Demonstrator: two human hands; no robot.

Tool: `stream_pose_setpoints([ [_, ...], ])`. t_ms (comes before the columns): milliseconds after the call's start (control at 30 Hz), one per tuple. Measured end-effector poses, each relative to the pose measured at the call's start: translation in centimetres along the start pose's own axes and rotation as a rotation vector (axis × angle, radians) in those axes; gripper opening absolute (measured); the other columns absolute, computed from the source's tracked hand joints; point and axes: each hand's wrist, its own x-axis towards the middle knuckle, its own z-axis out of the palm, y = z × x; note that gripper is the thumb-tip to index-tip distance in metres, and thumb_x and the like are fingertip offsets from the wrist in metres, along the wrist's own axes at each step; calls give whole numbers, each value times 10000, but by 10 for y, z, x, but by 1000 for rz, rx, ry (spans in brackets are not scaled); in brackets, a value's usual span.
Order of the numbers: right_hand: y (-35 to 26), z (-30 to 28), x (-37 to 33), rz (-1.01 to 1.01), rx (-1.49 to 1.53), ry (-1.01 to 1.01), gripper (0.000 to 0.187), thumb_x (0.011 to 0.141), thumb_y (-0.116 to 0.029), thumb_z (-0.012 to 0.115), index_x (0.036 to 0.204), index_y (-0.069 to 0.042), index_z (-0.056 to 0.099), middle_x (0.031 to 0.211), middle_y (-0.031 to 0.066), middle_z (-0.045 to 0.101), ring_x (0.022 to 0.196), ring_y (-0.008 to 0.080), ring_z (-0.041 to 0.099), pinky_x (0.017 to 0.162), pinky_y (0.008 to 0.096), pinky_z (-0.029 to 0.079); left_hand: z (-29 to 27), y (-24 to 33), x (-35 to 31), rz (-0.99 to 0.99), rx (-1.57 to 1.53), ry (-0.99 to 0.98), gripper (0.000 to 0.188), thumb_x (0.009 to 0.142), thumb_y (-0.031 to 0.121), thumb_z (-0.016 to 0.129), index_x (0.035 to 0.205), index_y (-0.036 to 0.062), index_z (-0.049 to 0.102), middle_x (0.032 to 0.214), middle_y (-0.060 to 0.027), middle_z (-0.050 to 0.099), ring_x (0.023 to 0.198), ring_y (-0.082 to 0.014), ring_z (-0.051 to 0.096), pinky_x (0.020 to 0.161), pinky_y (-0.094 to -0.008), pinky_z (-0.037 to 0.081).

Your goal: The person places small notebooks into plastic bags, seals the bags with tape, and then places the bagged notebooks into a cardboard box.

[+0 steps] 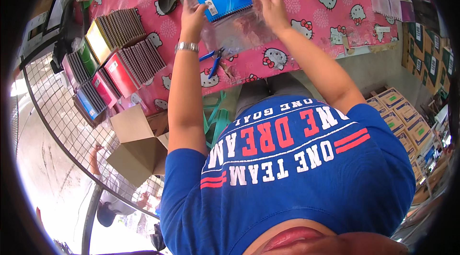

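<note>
A blue spiral notebook (231, 0) with a white label lies on a clear plastic sheet (239, 37) at the far middle of the table. My left hand (192, 18), with a metal watch at the wrist, grips the notebook's left edge with the thumb on top. At the right edge of the plastic is my right hand (274, 8), its fingers stretched out and slightly blurred, apart from the notebook. Blue-handled pliers (214, 61) rest nearer to me, below the plastic. A dark round object (168, 1) sits left of my left hand.
Stacks of spiral notebooks (120, 32) crowd the left of the pink patterned tablecloth (326, 15). More notebooks (390, 6) lie at the far right. An open cardboard box (136, 145) stands low left beside a wire mesh fence (57, 106); another person (112, 204) is beyond. Cartons (397, 116) are stacked right.
</note>
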Motion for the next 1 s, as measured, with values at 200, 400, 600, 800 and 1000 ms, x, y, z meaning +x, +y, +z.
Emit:
stream_pose_setpoints([
  [200, 16, 15, -69, -735, -563, -486, 215, 733, -189, 704, 871, -73, 588, 874, 84, 559, 894, 288, 579, 827, 394, 471, -44, -60, -110, 571, 973, 31, 708, 674, 277, 801, 1270, 76, 478, 1154, -156, 546, 1066, -337, 520, 925, -423, 413],
  [400, 14, 37, -52, -525, -786, -817, 163, 714, -217, 688, 645, -79, 634, 772, 100, 610, 842, 293, 600, 779, 393, 490, -51, -106, -127, 557, 979, 106, 564, 666, 190, 762, 1177, 100, 542, 1171, -149, 487, 1138, -354, 433, 992, -469, 353],
  [600, 11, 44, -56, -787, -789, -681, 132, 741, -204, 677, 748, -72, 663, 828, 99, 620, 912, 294, 603, 779, 424, 492, -55, -107, -127, 557, 693, 81, 543, 688, 151, 758, 1182, 84, 545, 1143, -139, 495, 1102, -322, 479, 954, -407, 403],
  [800, 15, 46, -42, -492, -722, -850, 149, 778, -206, 654, 777, -58, 636, 857, 124, 630, 914, 314, 606, 766, 432, 490, -58, -108, -135, 589, 674, 114, 542, 677, 144, 770, 1171, 78, 554, 1145, -136, 495, 1086, -309, 499, 949, -390, 414],
  [1000, 5, 51, -35, -177, -713, -824, 158, 852, -208, 567, 896, -60, 602, 819, 176, 640, 855, 358, 625, 729, 467, 485, -53, -104, -131, 628, 843, 38, 587, 669, 171, 779, 1197, 93, 536, 1158, -140, 496, 1112, -336, 471, 1001, -449, 360],
])
